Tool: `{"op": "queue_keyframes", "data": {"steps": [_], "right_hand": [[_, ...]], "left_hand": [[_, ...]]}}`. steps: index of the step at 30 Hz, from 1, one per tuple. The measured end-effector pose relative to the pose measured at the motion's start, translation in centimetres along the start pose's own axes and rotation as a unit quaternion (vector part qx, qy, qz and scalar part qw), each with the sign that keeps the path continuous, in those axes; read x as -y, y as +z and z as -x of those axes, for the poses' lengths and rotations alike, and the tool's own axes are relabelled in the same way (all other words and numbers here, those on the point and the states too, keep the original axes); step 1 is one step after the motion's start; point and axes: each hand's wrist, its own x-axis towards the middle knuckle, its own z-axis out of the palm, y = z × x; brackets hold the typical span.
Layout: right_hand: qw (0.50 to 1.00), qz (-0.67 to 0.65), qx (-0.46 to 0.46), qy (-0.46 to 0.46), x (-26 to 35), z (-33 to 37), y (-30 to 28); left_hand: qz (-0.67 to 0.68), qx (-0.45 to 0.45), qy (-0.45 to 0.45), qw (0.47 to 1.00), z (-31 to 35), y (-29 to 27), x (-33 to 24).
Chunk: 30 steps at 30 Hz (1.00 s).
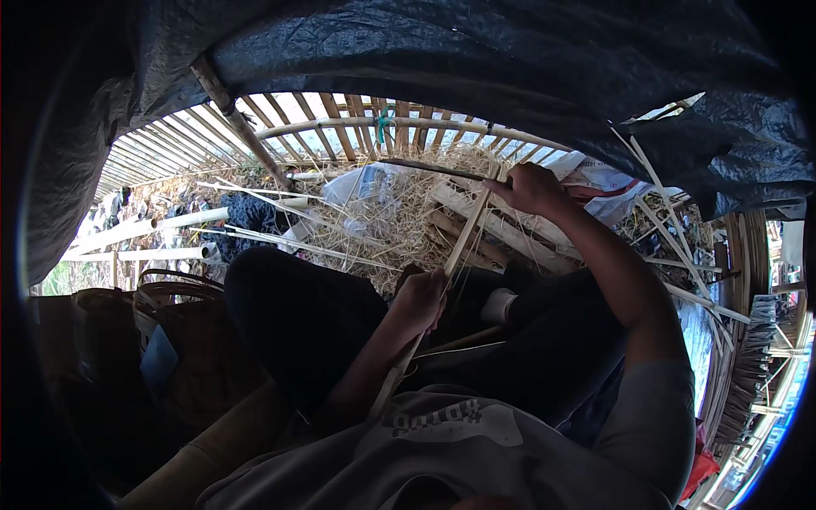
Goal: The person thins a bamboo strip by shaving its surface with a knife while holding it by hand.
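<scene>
Bamboo strip (468, 236), pale: I see it running through the left hand (419, 302), fingers curled around it, toward one o'clock and seven. Right hand (529, 189), between one and two: closed around a knife (435, 169), blade toward nine, at the strip's upper end.

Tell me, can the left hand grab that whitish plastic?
Probably not now: the left hand is closed around the pale strip. Otherwise, the way over the straw to the whitish plastic looks fairly open.
</scene>
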Motion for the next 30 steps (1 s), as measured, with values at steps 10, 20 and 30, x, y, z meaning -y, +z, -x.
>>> {"op": "queue_keyframes", "data": {"steps": [10,20,30], "right_hand": [[0.994,0.03,-0.089,-0.056,-3.2,-2.1,0.8],[0.951,0.054,-0.26,0.157,-10.7,-1.6,-3.6],[0.961,-0.2,-0.185,0.051,-5.5,3.7,-4.1]], "left_hand": [[0.014,0.002,0.016,1.0,-1.0,0.0,-0.5],[0.117,0.058,0.026,0.991,4.2,-0.9,-2.8],[0.483,0.271,-0.023,0.832,1.1,-1.8,-0.5]]}}
